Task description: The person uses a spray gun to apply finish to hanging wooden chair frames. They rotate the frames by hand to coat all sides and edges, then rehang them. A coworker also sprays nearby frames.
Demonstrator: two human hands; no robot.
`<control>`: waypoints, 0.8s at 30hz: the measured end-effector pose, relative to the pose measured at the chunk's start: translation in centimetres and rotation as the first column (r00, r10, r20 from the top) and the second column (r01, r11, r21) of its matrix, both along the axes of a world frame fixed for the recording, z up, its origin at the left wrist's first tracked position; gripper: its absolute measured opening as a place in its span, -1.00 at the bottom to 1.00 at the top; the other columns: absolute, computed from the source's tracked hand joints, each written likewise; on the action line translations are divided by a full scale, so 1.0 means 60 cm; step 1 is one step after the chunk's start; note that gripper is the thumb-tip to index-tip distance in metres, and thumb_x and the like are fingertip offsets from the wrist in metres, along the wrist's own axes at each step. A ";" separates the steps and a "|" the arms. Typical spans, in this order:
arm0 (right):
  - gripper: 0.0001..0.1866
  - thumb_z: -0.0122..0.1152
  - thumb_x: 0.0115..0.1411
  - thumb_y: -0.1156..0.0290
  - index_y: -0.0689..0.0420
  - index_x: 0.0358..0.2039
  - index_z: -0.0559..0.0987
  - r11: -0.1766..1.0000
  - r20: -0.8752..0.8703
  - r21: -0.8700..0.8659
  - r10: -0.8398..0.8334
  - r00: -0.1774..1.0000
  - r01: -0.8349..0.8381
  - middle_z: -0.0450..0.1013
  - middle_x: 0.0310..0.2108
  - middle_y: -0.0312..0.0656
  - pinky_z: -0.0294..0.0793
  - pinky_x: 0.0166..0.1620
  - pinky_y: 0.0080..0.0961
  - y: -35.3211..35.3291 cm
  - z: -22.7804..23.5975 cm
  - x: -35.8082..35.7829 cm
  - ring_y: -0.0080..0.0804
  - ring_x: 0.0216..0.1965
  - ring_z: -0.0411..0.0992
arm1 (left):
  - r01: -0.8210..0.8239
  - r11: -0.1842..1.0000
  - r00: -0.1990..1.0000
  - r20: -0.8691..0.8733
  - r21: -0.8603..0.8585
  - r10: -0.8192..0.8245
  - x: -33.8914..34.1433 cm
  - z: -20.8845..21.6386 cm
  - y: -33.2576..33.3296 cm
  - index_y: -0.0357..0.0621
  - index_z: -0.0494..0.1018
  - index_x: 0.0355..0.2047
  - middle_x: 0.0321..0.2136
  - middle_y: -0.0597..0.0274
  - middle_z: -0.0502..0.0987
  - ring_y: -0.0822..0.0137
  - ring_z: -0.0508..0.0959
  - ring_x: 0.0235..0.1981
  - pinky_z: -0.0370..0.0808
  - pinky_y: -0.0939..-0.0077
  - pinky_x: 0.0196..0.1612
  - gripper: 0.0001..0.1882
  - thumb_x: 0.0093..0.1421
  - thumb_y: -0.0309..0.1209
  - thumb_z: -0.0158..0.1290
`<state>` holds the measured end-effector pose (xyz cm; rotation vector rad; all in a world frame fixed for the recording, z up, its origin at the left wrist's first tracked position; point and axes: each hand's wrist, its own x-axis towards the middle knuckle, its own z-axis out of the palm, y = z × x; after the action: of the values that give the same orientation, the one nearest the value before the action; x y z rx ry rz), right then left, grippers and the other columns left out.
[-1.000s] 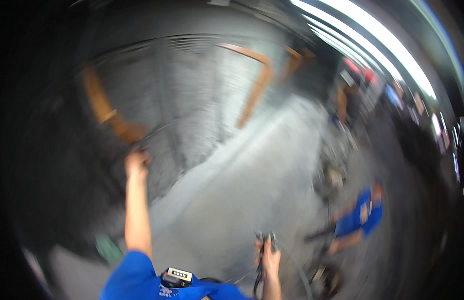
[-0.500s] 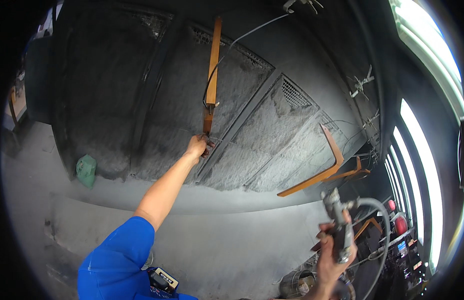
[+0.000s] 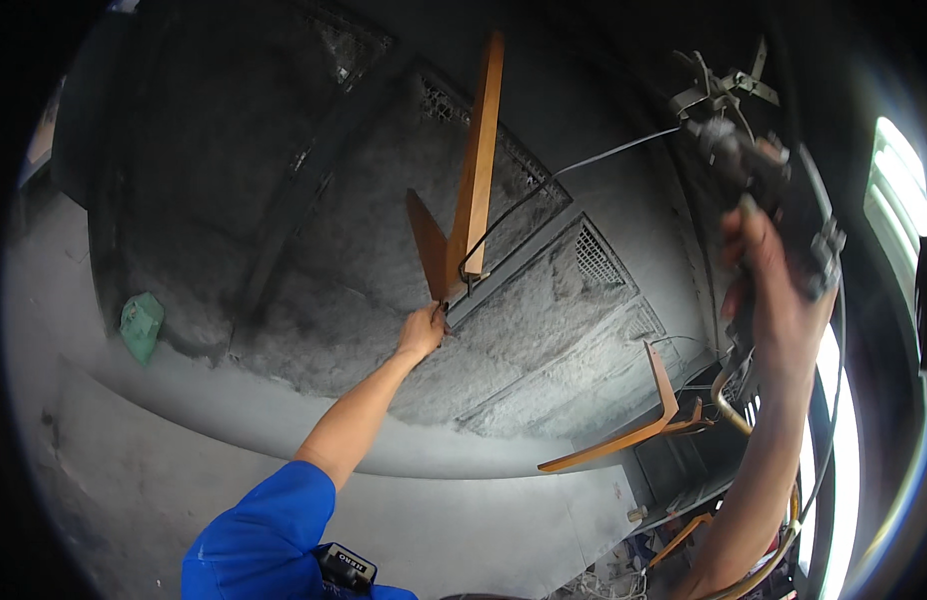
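An angled brown wooden piece (image 3: 481, 160) is at centre, its near end apparently clasped by the left hand (image 3: 422, 330); at far right, the right hand (image 3: 774, 275) is wrapped around a blurred metal spray gun (image 3: 754, 165). The step looks like steadying the piece, and the next move would call for a firm hold. Near, a black chest device (image 3: 336, 578) bears a pale label (image 3: 348, 562) with dark lettering

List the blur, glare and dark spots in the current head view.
In the head view, the right hand and spray gun are smeared; the left hand is clearer; the lights at right burn out to white; the upper left sinks into shadow; the fisheye's corners go black.
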<state>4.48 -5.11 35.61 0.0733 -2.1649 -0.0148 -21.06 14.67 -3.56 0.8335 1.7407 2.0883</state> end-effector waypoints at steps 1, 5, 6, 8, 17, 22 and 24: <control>-0.68 0.38 0.28 0.22 0.20 -0.10 0.69 0.998 -0.030 0.001 -0.058 0.998 0.059 0.61 -0.37 -0.22 0.41 -0.60 -0.70 0.008 0.015 -0.013 -0.65 -0.42 0.50 | -0.065 0.998 0.995 -0.071 0.011 0.066 -0.001 0.002 0.008 -0.27 0.42 0.23 -0.38 0.05 0.71 0.20 0.69 -0.42 0.56 0.31 -0.24 -0.55 0.47 -0.29 -0.19; -0.64 0.41 0.26 0.18 0.17 -0.07 0.68 0.964 0.061 -0.022 -0.263 0.963 0.265 0.51 -0.52 -0.32 0.30 -0.62 -0.70 0.039 0.021 0.006 -0.70 -0.58 0.41 | -0.124 0.992 0.989 -0.082 -0.017 0.123 -0.005 0.009 0.029 -0.29 0.39 0.26 -0.32 0.03 0.71 0.17 0.70 -0.35 0.56 0.26 -0.20 -0.53 0.47 -0.30 -0.19; -0.62 0.42 0.25 0.18 0.17 -0.04 0.67 0.954 0.113 -0.034 -0.293 0.949 0.299 0.50 -0.54 -0.34 0.30 -0.61 -0.70 0.047 0.011 0.033 -0.70 -0.59 0.40 | -0.113 0.994 0.993 -0.037 -0.005 0.113 -0.006 0.010 0.034 -0.29 0.38 0.26 -0.30 0.03 0.70 0.15 0.70 -0.31 0.56 0.25 -0.17 -0.53 0.47 -0.29 -0.19; -0.57 0.43 0.23 0.23 0.17 0.05 0.64 0.932 0.197 -0.009 -0.355 0.914 0.363 0.53 -0.47 -0.28 0.35 -0.53 -0.67 0.070 -0.014 0.095 -0.68 -0.58 0.41 | -0.104 0.994 0.995 0.005 -0.027 0.104 -0.006 0.010 0.043 -0.26 0.39 0.25 -0.28 0.02 0.70 0.04 0.68 -0.15 0.53 0.21 -0.05 -0.52 0.46 -0.24 -0.15; -0.22 0.54 0.06 0.13 0.36 0.18 0.49 0.954 0.415 -0.228 -0.087 0.906 0.196 0.51 -0.62 -0.21 0.38 -0.54 -0.67 0.101 -0.113 0.427 -0.54 -0.61 0.50 | -0.239 0.966 0.970 0.063 0.095 0.234 0.091 -0.011 0.081 -0.32 0.45 0.13 -0.47 0.15 0.67 0.36 0.59 -0.63 0.52 0.41 -0.51 -0.61 0.48 -0.29 -0.14; -0.16 0.58 0.01 0.10 0.34 0.20 0.48 0.924 0.424 -0.254 -0.158 0.892 0.284 0.51 -0.54 -0.22 0.35 -0.55 -0.67 0.129 -0.098 0.479 -0.59 -0.61 0.45 | -0.308 0.951 0.951 -0.010 0.024 0.309 0.185 -0.009 0.069 -0.23 0.50 0.05 -0.43 0.08 0.70 0.02 0.70 -0.32 0.55 0.12 -0.17 -0.63 0.44 -0.24 -0.12; -0.15 0.62 -0.08 0.23 0.31 0.20 0.49 0.941 0.351 -0.276 -0.092 0.932 0.197 0.54 -0.42 -0.18 0.37 -0.55 -0.66 0.137 -0.088 0.462 -0.58 -0.57 0.45 | -0.289 0.957 0.957 -0.010 0.005 0.289 0.225 -0.008 0.062 -0.23 0.51 0.03 -0.44 0.07 0.69 -0.04 0.69 -0.27 0.54 0.08 -0.14 -0.63 0.43 -0.24 -0.11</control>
<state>32.20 3.14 30.35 -0.2858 -2.4812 0.2673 -7.59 18.39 -4.04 0.6209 1.9663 2.2709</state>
